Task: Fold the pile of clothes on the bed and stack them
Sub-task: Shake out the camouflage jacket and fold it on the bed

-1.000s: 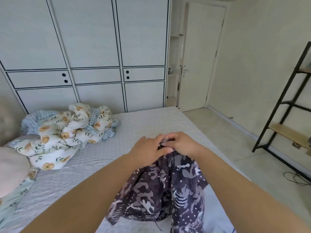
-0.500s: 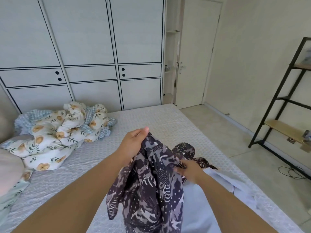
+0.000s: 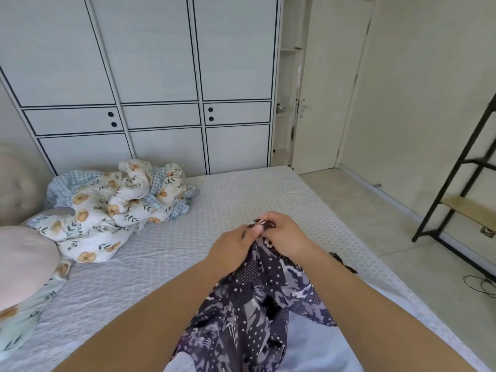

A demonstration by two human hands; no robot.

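Half a second ago the hands were apart; now the left hand (image 3: pixel 233 247) and right hand (image 3: pixel 285 234) meet above the bed (image 3: pixel 241 194), fingers pinching one edge of the dark patterned garment (image 3: pixel 252 312) — likely matching corners before a fold — nothing stacked yet.

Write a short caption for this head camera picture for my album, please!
Both hands, left hand and right hand, pinch a dark patterned garment above the bed.
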